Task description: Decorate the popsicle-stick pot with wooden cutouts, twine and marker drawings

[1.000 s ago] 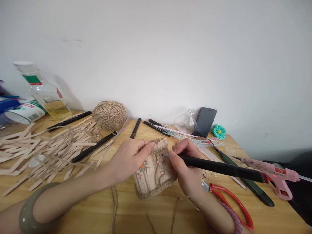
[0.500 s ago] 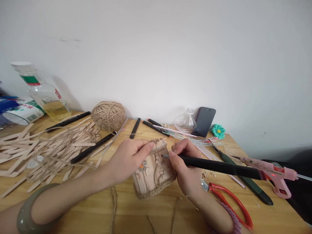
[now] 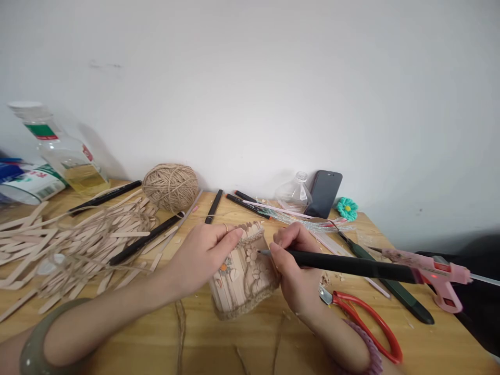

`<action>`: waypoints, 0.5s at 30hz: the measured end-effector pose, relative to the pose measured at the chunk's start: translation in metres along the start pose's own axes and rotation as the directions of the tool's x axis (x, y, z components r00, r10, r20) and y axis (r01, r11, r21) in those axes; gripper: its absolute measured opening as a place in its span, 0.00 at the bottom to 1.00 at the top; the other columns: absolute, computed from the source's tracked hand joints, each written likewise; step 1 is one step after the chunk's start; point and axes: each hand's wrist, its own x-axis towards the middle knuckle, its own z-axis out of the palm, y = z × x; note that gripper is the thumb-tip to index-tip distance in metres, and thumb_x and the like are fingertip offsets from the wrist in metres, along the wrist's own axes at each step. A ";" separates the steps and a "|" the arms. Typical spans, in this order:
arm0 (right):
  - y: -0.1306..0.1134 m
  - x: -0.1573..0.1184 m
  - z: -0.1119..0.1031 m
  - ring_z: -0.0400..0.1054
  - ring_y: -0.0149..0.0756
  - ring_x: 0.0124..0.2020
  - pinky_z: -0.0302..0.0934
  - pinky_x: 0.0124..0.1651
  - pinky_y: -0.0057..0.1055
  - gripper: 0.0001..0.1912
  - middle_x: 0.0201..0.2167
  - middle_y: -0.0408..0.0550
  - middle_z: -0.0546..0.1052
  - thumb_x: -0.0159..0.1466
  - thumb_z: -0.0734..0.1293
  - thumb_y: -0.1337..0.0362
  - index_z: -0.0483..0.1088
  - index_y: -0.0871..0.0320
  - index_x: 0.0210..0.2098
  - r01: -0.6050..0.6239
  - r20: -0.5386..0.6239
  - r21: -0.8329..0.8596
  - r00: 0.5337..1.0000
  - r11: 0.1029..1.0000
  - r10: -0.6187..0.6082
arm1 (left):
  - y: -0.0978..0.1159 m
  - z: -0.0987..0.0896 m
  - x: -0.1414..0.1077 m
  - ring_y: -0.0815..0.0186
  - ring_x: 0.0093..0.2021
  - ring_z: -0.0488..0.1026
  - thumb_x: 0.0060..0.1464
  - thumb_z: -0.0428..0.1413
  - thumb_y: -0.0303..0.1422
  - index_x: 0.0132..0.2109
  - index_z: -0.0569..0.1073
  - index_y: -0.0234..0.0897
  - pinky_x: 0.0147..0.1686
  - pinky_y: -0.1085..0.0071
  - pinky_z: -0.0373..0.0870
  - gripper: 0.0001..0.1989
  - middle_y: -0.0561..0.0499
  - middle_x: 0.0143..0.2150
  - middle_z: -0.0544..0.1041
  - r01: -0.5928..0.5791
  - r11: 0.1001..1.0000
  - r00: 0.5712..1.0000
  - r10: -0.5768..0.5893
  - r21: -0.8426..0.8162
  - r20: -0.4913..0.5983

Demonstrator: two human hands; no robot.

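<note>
A small wooden-stick holder (image 3: 234, 291) trimmed with twine and petal-shaped wood pieces is tilted between both hands. My left hand (image 3: 213, 250) grips its upper left side, thumb on the twine rim. A black marker (image 3: 344, 264) is pinched in my right hand (image 3: 297, 260), its grey tip at a wooden flower (image 3: 252, 254) on the front. The fingers of my right hand are closed round the marker beside the holder's right edge. One flower on the left (image 3: 224, 267) has an orange centre and grey petals.
Craft sticks (image 3: 117, 234) and loose twine lie at left, near a twine ball (image 3: 171, 187) and a bottle (image 3: 78, 166). Red-handled pliers (image 3: 367, 317), a pink glue gun (image 3: 441, 276) and a dark green tool (image 3: 406, 299) are at right. A phone (image 3: 325, 194) leans on the wall.
The whole view has shifted slightly, with everything a little further left. The marker tip now sits by the left petals of the wooden flower. Both hands keep their hold.
</note>
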 end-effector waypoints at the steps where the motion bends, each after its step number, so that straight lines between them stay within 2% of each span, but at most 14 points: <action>1: -0.001 0.000 0.000 0.47 0.28 0.21 0.42 0.23 0.28 0.11 0.19 0.35 0.56 0.58 0.65 0.68 0.57 0.54 0.24 -0.011 0.011 -0.002 1.000 1.000 0.011 | 0.000 0.000 0.000 0.72 0.21 0.50 0.58 0.44 0.41 0.21 0.52 0.38 0.22 0.72 0.47 0.20 0.59 0.19 0.50 0.000 1.000 1.000 0.000 0.000 -0.001; 8: -0.004 0.001 0.000 0.47 0.28 0.21 0.43 0.22 0.28 0.11 0.19 0.35 0.57 0.57 0.65 0.68 0.57 0.54 0.23 -0.009 0.031 -0.054 0.999 0.998 0.011 | 0.002 0.002 0.003 0.72 0.21 0.49 0.58 0.44 0.42 0.21 0.51 0.38 0.22 0.72 0.46 0.21 0.59 0.19 0.50 0.016 1.000 1.000 -0.016 0.003 0.002; 15: -0.003 0.001 0.000 0.48 0.27 0.20 0.43 0.22 0.28 0.11 0.20 0.36 0.58 0.57 0.65 0.68 0.57 0.55 0.23 -0.032 -0.016 -0.055 0.999 0.998 0.032 | 0.002 0.001 0.002 0.71 0.22 0.49 0.58 0.44 0.42 0.21 0.51 0.38 0.22 0.72 0.46 0.21 0.59 0.19 0.50 0.037 0.999 0.999 -0.037 0.015 0.003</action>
